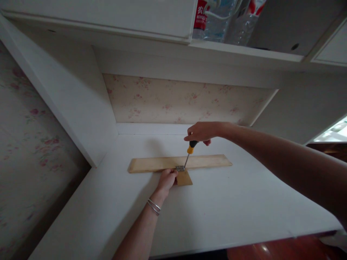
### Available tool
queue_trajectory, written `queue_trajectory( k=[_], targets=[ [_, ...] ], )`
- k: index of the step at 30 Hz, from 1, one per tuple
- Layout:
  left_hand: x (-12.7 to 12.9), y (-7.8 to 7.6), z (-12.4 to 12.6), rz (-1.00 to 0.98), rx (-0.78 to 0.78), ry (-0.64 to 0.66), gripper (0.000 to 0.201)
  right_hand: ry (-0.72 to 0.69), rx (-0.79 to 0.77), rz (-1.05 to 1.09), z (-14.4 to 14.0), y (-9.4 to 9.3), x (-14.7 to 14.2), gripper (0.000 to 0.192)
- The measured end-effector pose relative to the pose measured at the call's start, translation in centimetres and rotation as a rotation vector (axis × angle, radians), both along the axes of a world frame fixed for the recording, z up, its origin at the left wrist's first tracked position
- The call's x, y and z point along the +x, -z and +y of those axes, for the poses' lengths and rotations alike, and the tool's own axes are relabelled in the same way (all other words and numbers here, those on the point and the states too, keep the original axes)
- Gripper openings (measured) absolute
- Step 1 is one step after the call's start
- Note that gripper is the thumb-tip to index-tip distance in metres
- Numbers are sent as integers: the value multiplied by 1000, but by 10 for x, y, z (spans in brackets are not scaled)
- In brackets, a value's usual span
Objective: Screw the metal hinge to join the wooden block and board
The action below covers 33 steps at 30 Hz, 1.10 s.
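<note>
**White desk alcove: screwdriver set on hinge, two wooden pieces**

Setting: white desk top (230, 216) set in a white built-in alcove, with floral wallpaper (179, 101) on the back wall and on the wall at far left. Overhead shelf (244, 48) carries clear plastic bottles (217, 18), one with a red label.

Item 1: long wooden strip (154, 163), pale, lying flat across the desk, roughly parallel to the back wall.

Item 2: small wooden block (185, 178), lying just in front of the strip near its middle, touching or nearly touching it.

Item 3: small metal hinge (180, 168), lying across the seam between strip and block.

Item 4: screwdriver (189, 154), orange-and-black handle, thin metal shaft tilted, tip resting on the hinge.

Right hand (202, 131): reaches in from the right, fingers curled closed over the top of the screwdriver handle.

Left hand (167, 179): reaches up from below, fingers pressed against the left edge of the block beside the hinge; whether it grips the block or merely steadies it cannot be told. Two thin bangles (154, 207) on the wrist.
</note>
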<state>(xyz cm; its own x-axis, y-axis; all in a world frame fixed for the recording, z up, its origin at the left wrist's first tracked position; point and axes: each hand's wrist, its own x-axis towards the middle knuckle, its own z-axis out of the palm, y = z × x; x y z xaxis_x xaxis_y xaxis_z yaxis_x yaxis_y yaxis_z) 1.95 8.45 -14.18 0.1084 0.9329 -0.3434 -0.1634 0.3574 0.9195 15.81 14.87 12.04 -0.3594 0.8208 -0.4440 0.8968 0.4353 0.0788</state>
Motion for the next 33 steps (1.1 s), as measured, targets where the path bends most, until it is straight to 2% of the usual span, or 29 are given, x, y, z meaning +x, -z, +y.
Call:
queue_trajectory(
  k=[2,4,10,13,15,17,19,23,27,29,33],
  targets=[
    [0,-1,0,-8,0,-6,9,-62,-26,67,3,0,5,46],
    [1,-2,-1,-18,-6,-9,7,-120,-40,132,4,0,8,53],
    [0,-1,-1,-15,-4,-2,9,-23,5,77,-2,-3,-2,40],
    [0,1,0,-11,0,8,11,-153,36,125,-4,-4,-4,28],
    [0,2,0,-11,1,8,11,-178,27,143,-2,-2,-3,40],
    [0,1,0,-10,3,-2,10,-118,26,132,1,1,-2,53],
    [0,1,0,-11,8,-6,9,-74,64,104,5,5,0,54],
    [0,1,0,-18,4,-7,7,-190,110,115,6,9,1,38],
    [0,0,0,-8,14,-9,7,-262,50,191,2,7,1,57],
    [0,-1,0,8,13,-10,7,-212,44,192,1,7,0,55],
    [0,0,1,13,4,-4,7,-23,18,110,1,11,-2,52]
  ],
)
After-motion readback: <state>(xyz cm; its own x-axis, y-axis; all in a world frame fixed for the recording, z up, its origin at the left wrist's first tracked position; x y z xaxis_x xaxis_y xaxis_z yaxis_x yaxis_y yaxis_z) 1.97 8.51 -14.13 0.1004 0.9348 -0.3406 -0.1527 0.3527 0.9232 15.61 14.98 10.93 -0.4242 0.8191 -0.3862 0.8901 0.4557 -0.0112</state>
